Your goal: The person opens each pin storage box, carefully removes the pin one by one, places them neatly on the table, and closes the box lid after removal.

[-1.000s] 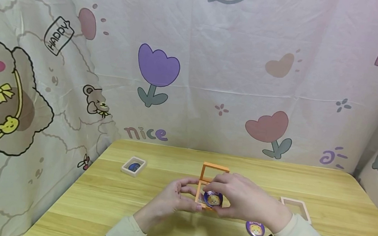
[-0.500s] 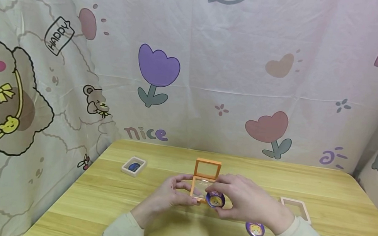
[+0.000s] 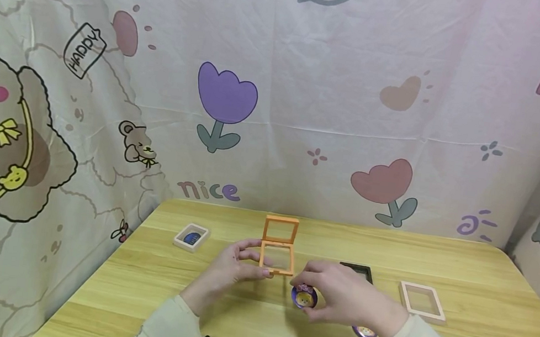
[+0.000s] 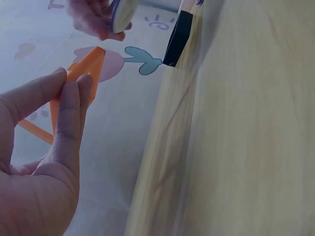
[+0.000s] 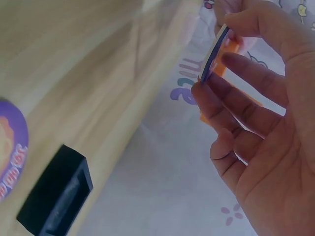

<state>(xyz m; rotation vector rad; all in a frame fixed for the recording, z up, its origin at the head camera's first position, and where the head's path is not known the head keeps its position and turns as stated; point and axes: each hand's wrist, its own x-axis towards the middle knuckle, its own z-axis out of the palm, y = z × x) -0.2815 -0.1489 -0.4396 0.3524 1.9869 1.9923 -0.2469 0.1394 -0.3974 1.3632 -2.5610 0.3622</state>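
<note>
My left hand [image 3: 230,272] pinches an orange hinged display case [image 3: 279,242] at its left side, thumb in front and fingers behind. The lid stands raised, and clear film spans the lower frame. In the left wrist view the orange case [image 4: 93,64] is seen nearly edge-on, held above the table. My right hand [image 3: 348,294] holds a round purple badge [image 3: 304,298] with a bear picture between thumb and fingertips, just right of the case and apart from it. The right wrist view shows this badge [image 5: 214,55] edge-on. A second purple badge [image 3: 365,333] lies partly hidden under the right wrist.
A black case [image 3: 358,270] sits behind my right hand, partly covered by it. Farther right lies a pale pink case [image 3: 433,316]. At the table's left, another pale case [image 3: 182,246] holds a dark blue round item. A printed cloth [image 3: 298,183] hangs behind the table.
The orange case has moved left and away from me in my left hand. The badge in my right hand has come off the case toward me. The black case has come into sight.
</note>
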